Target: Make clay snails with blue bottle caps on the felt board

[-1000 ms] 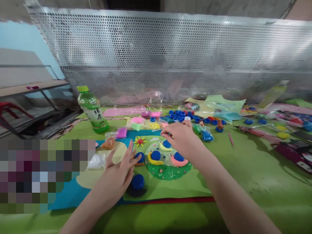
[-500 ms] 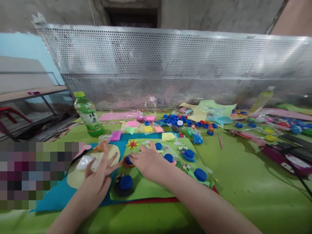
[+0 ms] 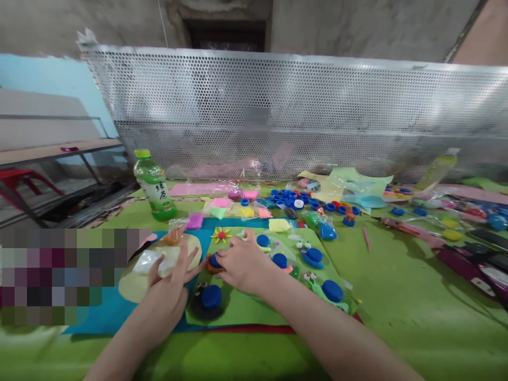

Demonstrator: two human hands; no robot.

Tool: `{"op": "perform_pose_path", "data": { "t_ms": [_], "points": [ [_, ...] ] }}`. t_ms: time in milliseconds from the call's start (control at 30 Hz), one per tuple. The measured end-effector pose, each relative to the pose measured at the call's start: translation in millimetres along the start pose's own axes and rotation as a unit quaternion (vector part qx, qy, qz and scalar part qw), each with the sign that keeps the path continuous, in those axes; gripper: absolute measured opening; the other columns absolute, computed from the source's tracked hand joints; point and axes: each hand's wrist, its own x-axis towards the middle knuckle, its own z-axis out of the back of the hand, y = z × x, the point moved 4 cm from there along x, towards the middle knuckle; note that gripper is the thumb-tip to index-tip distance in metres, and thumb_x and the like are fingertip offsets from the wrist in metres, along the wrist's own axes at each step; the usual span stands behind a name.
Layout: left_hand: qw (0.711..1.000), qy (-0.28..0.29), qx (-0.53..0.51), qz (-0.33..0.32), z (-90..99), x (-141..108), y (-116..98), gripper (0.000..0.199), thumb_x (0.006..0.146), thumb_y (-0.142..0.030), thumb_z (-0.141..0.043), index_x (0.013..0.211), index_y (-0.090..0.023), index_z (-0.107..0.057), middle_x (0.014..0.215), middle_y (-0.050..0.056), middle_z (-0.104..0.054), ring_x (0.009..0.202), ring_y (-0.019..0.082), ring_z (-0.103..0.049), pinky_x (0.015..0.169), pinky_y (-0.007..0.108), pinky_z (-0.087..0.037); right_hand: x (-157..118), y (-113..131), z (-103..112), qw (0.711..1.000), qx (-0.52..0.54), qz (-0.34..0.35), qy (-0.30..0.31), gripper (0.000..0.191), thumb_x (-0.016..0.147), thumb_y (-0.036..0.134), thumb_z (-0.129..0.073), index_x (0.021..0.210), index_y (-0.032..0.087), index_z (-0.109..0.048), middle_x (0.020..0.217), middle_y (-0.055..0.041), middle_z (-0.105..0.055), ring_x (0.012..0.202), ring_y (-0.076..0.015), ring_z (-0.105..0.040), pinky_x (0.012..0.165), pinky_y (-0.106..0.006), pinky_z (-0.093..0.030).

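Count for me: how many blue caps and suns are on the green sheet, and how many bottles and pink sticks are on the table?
Blue caps: 6
Sun: 1
Bottles: 2
Pink stick: 1
Total in view: 10
The right hand covers part of the green sheet, so it may hide more.

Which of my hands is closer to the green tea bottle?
Left: your left hand is spread in front of the green tea bottle; your right hand is farther right, over the green sheet.
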Motion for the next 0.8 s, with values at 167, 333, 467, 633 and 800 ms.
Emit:
{"op": "perform_pose_path", "data": {
  "t_ms": [167, 333, 467, 633, 800],
  "points": [
    [0.996, -0.016, 0.042, -0.074, 7.6, -2, -10, 0.081, 0.07, 0.002, -0.024, 0.135, -0.013, 0.021, 0.124, 0.009, -0.054, 0.124, 0.019, -0.039, 0.107, 0.049, 0.002, 0, -3, 0, 1.0, 0.008, -0.007, 0.011, 0.014, 0.077, 0.014, -0.055, 0.088, 0.014, -0.063, 0.086, -0.0056, -0.065, 0.096, -0.023, -0.047, 0.089, -0.047, -0.024],
    [0.996, 0.014, 0.026, -0.083, 13.8, 3, -14, 0.075, 0.074, 0.002, -0.021, 0.135, -0.008, 0.02, 0.11, 0.007, -0.064, 0.128, 0.018, -0.034, 0.107, 0.047, -0.005, -1, -9, -1, 0.999, 0.026, 0.001, 0.032, 0.035, 0.071, 0.004, -0.051, 0.102, 0.019, -0.059, 0.091, -0.0054, -0.063, 0.099, -0.0231, -0.043, 0.084, -0.044, -0.024],
    [0.994, 0.048, 0.02, -0.096, 11.6, 7, -16, 0.078, 0.071, 0.003, -0.023, 0.136, -0.01, 0.019, 0.106, 0.006, -0.066, 0.122, 0.019, -0.043, 0.107, 0.049, -0.005, -3, -8, 2, 0.999, 0.025, -0.006, 0.041, 0.04, 0.073, 0.003, -0.049, 0.108, 0.021, -0.057, 0.093, -0.0053, -0.064, 0.098, -0.0232, -0.042, 0.082, -0.044, -0.023],
    [0.993, 0.04, 0.03, -0.111, 10.6, 8, -18, 0.083, 0.07, 0.005, -0.024, 0.134, -0.014, 0.026, 0.107, 0.004, -0.066, 0.119, 0.021, -0.046, 0.105, 0.052, -0.008, -4, -6, 5, 0.999, 0.026, -0.001, 0.038, 0.04, 0.07, 0.001, -0.049, 0.104, 0.02, -0.059, 0.091, -0.0051, -0.064, 0.096, -0.0226, -0.043, 0.08, -0.041, -0.023],
    [0.991, 0.035, 0.041, -0.126, 12.5, 7, -22, 0.082, 0.07, 0.005, -0.024, 0.134, -0.011, 0.024, 0.107, 0.006, -0.066, 0.12, 0.024, -0.045, 0.104, 0.053, -0.004, -5, -6, 4, 0.999, 0.024, 0.004, 0.029, 0.038, 0.069, 0.0, -0.05, 0.1, 0.02, -0.06, 0.086, -0.0041, -0.063, 0.094, -0.0215, -0.044, 0.08, -0.041, -0.023]
  ]
}}
